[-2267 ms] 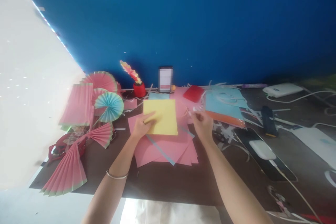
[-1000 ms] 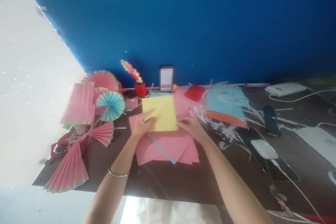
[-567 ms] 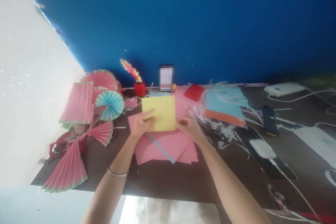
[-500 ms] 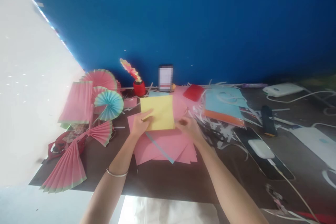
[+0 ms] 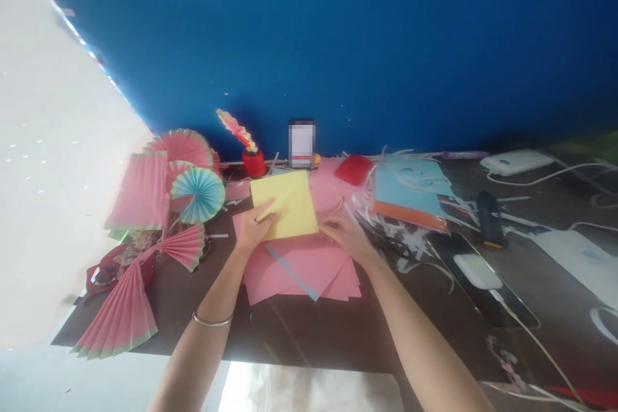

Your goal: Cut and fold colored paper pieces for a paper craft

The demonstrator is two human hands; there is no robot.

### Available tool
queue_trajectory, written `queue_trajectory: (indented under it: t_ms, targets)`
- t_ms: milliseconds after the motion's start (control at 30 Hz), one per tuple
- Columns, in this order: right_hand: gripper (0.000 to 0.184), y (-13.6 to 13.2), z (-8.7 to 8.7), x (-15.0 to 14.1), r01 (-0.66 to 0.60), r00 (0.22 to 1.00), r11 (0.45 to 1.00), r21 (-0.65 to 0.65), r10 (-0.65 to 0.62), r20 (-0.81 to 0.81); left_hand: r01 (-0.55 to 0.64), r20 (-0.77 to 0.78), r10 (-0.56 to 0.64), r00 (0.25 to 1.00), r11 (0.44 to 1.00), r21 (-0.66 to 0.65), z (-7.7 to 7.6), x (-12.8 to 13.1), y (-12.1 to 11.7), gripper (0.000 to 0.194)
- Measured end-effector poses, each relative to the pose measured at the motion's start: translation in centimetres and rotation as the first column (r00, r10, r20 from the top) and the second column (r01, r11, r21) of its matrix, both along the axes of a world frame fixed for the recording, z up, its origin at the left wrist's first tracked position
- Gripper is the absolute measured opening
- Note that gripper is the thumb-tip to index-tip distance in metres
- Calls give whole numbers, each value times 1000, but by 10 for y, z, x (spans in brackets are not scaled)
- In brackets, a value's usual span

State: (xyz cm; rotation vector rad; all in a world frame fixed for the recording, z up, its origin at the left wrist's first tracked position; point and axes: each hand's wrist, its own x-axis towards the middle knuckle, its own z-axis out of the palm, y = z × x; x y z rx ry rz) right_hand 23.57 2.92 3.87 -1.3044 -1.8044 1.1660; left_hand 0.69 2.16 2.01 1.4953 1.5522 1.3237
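A yellow paper square (image 5: 288, 201) lies tilted on a stack of pink sheets (image 5: 309, 270) in the middle of the dark table. My left hand (image 5: 252, 229) pinches the yellow square's near left corner, thumb on top. My right hand (image 5: 345, 235) rests at the square's near right corner, fingers curled onto the paper's edge. A thin light blue paper strip (image 5: 292, 264) lies across the pink sheets just below both hands.
Pleated pink paper fans (image 5: 145, 190) and a blue-green rosette (image 5: 197, 193) crowd the left side. A red pot (image 5: 253, 164) and a phone (image 5: 302, 143) stand by the blue wall. Blue and orange sheets (image 5: 408, 196), paper scraps, a tablet (image 5: 483, 280) and cables lie on the right.
My right hand came in from the right to the yellow square's near right corner. The square has since turned slightly and shifted left under both hands.
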Motion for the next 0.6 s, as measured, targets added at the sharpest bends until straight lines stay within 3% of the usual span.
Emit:
queue_trajectory:
  t_ms: [267, 600]
  targets:
    - [29, -3, 3, 0, -22, 1000, 1000, -18, 23, 2, 16, -7, -16, 1000, 1000, -8, -1, 0, 1, 37]
    - [24, -2, -5, 1, -17, 1000, 1000, -17, 17, -15, 15, 10, -15, 1000, 1000, -19, -1, 0, 0, 36]
